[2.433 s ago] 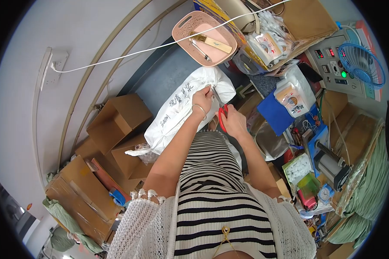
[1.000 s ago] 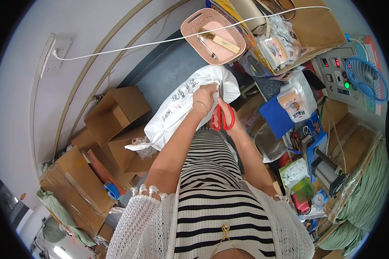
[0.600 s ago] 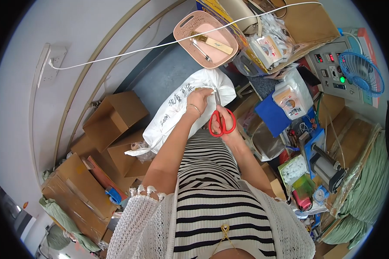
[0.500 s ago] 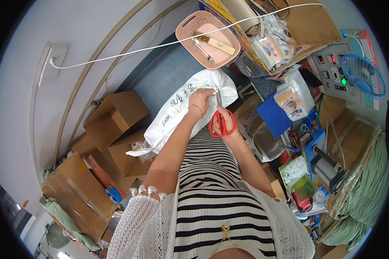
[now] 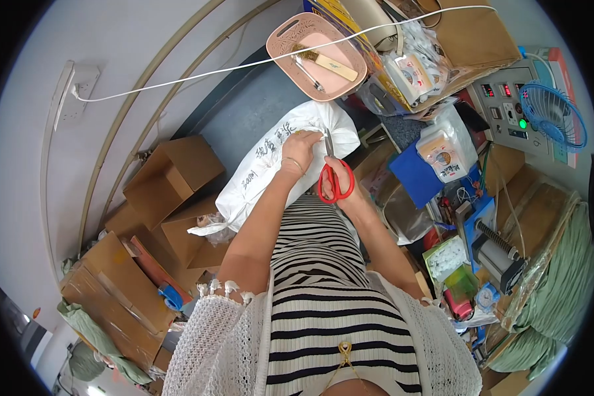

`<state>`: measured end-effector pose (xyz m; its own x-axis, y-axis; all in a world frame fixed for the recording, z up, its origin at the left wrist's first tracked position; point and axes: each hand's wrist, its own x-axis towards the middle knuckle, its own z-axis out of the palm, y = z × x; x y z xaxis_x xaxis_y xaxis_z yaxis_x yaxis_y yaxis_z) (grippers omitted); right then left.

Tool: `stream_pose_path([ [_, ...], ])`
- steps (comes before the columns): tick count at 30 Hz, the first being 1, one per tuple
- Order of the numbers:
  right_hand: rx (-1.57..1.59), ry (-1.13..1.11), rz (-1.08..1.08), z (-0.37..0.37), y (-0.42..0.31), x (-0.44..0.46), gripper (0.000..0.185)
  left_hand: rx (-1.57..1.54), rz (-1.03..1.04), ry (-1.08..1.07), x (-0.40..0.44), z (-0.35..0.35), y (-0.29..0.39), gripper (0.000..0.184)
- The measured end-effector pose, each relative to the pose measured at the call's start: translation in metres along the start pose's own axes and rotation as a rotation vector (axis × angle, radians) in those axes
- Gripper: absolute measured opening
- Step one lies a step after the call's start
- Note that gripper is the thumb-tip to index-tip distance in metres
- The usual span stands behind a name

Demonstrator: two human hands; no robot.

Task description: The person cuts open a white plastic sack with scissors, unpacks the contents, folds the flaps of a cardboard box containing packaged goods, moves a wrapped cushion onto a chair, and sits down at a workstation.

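Observation:
A long white sack (image 5: 254,175) with black handwriting lies slantwise in front of me, its far end bunched. My left hand (image 5: 300,152) is closed on the sack near that end, fingers pinching its white material. Red-handled scissors (image 5: 336,183) are in my right hand (image 5: 340,179), just right of my left hand. Their blades point away from me and touch or nearly touch the bunched end. Whether the blades have sack material between them cannot be made out.
Beyond the sack sits a pink basket (image 5: 350,89) holding a brush and a pen-like tool. Cardboard boxes (image 5: 171,178) stand at the left. On the right are a blue fan (image 5: 553,115), a control panel, a blue sheet and a press-like device. A white cable crosses above.
Since the earliest frame, my right hand has turned the scissors so their handles and blades show. My left hand has moved slightly left, still on the sack.

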<state>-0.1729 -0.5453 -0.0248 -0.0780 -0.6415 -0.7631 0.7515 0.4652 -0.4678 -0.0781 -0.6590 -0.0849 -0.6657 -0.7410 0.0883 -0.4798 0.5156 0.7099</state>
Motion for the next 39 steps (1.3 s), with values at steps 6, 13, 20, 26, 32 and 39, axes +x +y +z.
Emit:
stream_pose_path([
  [6, 0.068, -0.006, 0.035, 0.002, 0.016, -0.018, 0.043, -0.010, -0.052, -0.002, 0.001, 0.008, -0.019, 0.026],
  [13, 0.080, 0.003, 0.167, -0.006, 0.027, -0.069, 0.044, -0.026, -0.067, -0.022, 0.004, 0.006, -0.014, 0.026],
  [20, 0.056, -0.125, -0.033, -0.013, 0.013, -0.066, 0.054, -0.927, -0.681, -0.254, 0.009, -0.004, -0.001, 0.027],
  [26, 0.021, -0.140, 0.007, -0.017, 0.028, -0.078, 0.055, -0.628, -0.298, 0.028, 0.010, 0.009, 0.009, 0.026],
  [32, 0.028, -0.101, 0.014, -0.033, 0.032, -0.090, 0.056, 0.145, -0.395, 0.019, 0.043, -0.001, 0.040, 0.023],
  [39, 0.060, -0.124, 0.010, -0.044, 0.033, -0.102, 0.047, 0.562, -0.437, -0.401, 0.071, -0.043, 0.049, 0.018],
])
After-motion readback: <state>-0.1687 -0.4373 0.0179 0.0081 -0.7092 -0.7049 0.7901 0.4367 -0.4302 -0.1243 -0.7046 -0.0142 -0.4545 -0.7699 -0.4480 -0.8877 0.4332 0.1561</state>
